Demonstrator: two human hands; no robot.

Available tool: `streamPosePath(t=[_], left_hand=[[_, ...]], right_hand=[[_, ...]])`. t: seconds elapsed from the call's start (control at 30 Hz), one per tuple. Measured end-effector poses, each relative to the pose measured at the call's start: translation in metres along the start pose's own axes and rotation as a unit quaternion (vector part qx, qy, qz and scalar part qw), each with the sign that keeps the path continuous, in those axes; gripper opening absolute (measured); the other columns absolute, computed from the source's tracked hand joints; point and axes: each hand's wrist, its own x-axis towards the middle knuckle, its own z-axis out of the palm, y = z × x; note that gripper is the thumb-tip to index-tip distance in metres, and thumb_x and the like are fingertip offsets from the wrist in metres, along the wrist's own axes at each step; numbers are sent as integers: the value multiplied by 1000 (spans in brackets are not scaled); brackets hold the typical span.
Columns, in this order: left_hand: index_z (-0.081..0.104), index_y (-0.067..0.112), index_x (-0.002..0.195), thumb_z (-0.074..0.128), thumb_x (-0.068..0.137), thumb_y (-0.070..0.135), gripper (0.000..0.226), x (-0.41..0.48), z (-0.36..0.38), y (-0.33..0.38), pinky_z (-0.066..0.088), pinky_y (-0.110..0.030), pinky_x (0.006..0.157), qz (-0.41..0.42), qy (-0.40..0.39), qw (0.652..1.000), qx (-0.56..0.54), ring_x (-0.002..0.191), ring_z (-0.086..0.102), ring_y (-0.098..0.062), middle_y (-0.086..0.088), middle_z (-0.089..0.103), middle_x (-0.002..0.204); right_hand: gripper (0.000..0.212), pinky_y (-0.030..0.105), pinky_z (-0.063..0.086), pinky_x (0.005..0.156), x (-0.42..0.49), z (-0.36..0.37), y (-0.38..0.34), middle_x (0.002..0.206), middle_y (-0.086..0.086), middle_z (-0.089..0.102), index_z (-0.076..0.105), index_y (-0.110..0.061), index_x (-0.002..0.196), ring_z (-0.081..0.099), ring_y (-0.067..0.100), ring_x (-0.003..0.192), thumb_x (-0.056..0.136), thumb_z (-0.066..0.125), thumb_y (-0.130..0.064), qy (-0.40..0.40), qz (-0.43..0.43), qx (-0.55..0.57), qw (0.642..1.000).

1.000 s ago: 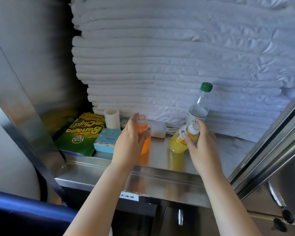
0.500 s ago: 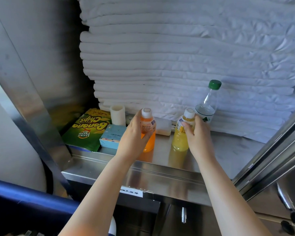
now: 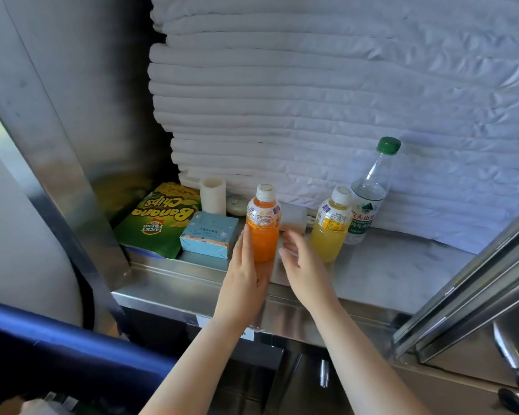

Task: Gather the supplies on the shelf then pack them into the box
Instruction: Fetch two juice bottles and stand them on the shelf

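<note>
Both hands have let go since 0.5 s ago. The left hand (image 3: 246, 271), which then gripped the small orange juice bottle with a white cap (image 3: 262, 232), now lies with straight fingers along the bottle's left side, touching it but not curled round it. The right hand (image 3: 304, 265) has left the neck of the small yellow juice bottle with a white cap (image 3: 331, 232) and hangs relaxed and empty between the 2 bottles. Both bottles stand upright on the stainless steel shelf (image 3: 387, 265). The yellow one is just in front of the clear water bottle with a green cap (image 3: 369, 199). Left of the orange bottle lie a light blue carton (image 3: 209, 235) and a green banana chips bag (image 3: 159, 220), as before.
</note>
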Motion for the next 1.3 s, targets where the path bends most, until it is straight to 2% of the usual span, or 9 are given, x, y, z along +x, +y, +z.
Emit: streamPosePath(t=[0.2,0.3,0.43,0.53,0.77,0.97,1.07,1.2,1.3], left_hand=[[-8,33,145,52,92,6,85,-1,-5,-6,42,-36,102,1,-22,1000,-15,134,35,-21,-6,27,150],[-9,35,144,51,92,6,85,-1,-7,-8,41,-39,104,7,-28,999,-17,135,34,-21,-6,26,151],[-10,32,145,53,92,8,86,1,-7,-8,38,-37,106,15,-35,999,-13,135,33,-21,-7,28,151],[-12,32,144,52,92,9,85,2,-8,-8,36,-35,106,17,-47,999,-11,134,33,-20,-5,28,151],[-4,8,148,41,98,16,67,-1,-2,-10,16,-24,111,20,-72,994,75,139,23,-23,-11,16,156],[-7,5,147,36,100,19,65,0,0,-12,13,-22,110,29,-86,989,114,139,21,-20,-9,14,156],[-8,5,147,35,100,21,65,0,1,-11,14,-23,110,29,-87,988,126,138,22,-21,-10,13,156],[-11,6,146,34,101,24,66,-1,2,-11,14,-23,110,26,-86,986,138,138,22,-20,-9,12,157],[-11,4,145,33,102,21,64,-2,2,-11,12,-22,112,35,-78,986,146,138,22,-21,-10,11,157]], right_hand=[[44,8,39,81,7,19,6,123,-9,59,43,-26,136,55,2,109,94,55,-25,-10,15,-5,1000],[51,16,40,84,13,18,11,126,-6,58,36,-26,142,55,8,111,94,54,-24,-21,17,-32,999],[54,13,44,75,15,17,14,117,-7,60,37,-29,141,56,3,94,92,58,-25,-31,7,-36,999],[54,26,50,81,13,18,17,115,-6,58,40,-26,139,58,8,96,90,61,-27,-6,3,-55,998],[41,19,48,71,10,19,21,106,-3,58,50,-21,116,58,8,85,81,72,-26,44,3,-38,998],[46,13,45,82,8,17,20,112,-15,54,41,-26,115,54,-1,102,81,72,-25,18,18,37,999],[53,23,46,92,9,15,22,126,-11,54,32,-22,129,53,2,111,87,64,-17,-19,6,39,999],[63,12,45,86,9,13,20,127,-12,54,34,-23,138,55,1,110,85,67,-17,-29,11,51,998],[56,15,47,83,11,14,19,118,-9,58,47,-24,128,57,5,105,79,75,-25,-10,1,26,1000]])
